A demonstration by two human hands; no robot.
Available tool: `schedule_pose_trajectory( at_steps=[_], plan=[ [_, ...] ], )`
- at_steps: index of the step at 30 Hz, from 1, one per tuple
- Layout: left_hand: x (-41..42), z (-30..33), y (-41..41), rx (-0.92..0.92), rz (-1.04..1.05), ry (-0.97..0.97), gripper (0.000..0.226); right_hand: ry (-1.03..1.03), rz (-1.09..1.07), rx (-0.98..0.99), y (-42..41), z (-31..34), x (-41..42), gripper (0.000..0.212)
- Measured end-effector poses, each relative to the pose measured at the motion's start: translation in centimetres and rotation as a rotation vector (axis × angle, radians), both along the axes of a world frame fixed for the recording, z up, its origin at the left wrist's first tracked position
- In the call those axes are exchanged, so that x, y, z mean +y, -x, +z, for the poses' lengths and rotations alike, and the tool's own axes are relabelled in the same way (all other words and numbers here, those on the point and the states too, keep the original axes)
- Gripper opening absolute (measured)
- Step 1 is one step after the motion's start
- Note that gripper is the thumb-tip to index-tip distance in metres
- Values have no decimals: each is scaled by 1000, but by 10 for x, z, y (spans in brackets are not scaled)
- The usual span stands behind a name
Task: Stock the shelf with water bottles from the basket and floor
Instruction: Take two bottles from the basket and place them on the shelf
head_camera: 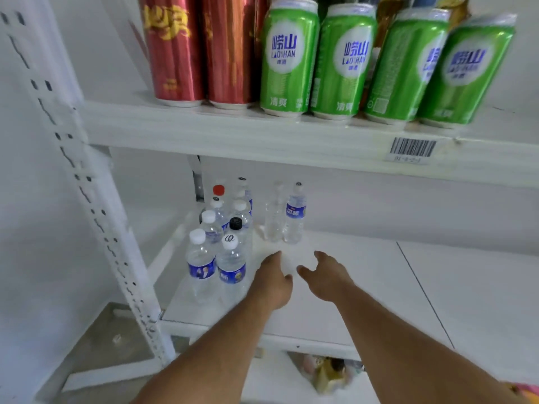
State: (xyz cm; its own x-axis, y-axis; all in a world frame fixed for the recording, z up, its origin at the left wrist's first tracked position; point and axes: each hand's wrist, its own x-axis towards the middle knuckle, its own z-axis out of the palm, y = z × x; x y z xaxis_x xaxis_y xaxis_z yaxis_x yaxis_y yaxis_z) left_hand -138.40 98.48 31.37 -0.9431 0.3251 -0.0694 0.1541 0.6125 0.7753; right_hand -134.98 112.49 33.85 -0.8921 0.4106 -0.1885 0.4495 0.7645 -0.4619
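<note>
Both forearms reach from the lower frame over the shelf (364, 287), hands empty.
Left hand (274, 282) and right hand (326, 277) hang relaxed near two water bottles (284, 217) at centre; the next ones should stand upright beside the cluster (221, 237) at centre left.

The shelf (379, 287) is plain white, and so is the post (96, 217) with its two rows of small dark holes. The water bottles (230, 266) are clear, with blue labels that carry white letters. Most caps are white, some with a black scribble; one cap (218, 189) is red and one cap (235, 223) is black. One bottle (274, 217) is clear with no label colour that I can see. On the upper board stand green cans (287, 59) with a white round patch and blue letters, and red cans (175, 48) with gold characters. A white sticker (412, 148) has black barcode stripes
</note>
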Motion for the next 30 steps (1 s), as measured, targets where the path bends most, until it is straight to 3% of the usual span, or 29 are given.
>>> schedule_pose_trajectory(
  at_steps=[11, 18, 30],
  plan=[
    [-69, 6, -90, 111, -176, 251, 64, -194, 158, -57, -102, 4, -72, 68],
    [-106, 2, -138, 78, -108, 422, 65, -196, 227, -39, -159, -8, -82, 63],
    [-144, -40, -240, -20, -192, 660, 67, -180, 351, -168, -268, -70, -110, 64]
  ],
)
